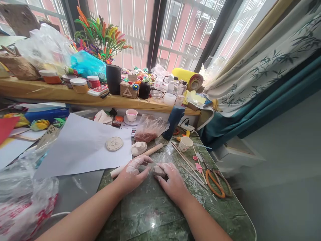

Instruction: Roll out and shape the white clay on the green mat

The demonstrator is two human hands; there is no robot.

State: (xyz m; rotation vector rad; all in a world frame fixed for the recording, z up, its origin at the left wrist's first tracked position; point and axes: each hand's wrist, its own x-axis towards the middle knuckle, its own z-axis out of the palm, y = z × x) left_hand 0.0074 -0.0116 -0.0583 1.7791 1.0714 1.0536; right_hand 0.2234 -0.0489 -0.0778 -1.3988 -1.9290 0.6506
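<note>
Between thumb and fingers, my right hand (172,179) holds a small lump of grey-brown clay (158,171) just above the table. My left hand (134,174) is beside it, fingers curved and apart, with nothing in its grasp. White powder coats both hands. Under and behind my left hand lies a wooden rolling pin (153,149), partly hidden by it. A lump of white clay (139,148) rests just beyond the pin. To the left, a round clay disc (114,144) marked with a star lies on a white paper sheet (82,144).
Scissors (215,183) with orange handles, thin wooden sticks (193,175) and a paper cup (186,144) are on the right. Farther back stand a bag of reddish-brown material (147,134) and a dark blue bottle (173,123). Plastic bags (27,201) crowd the left.
</note>
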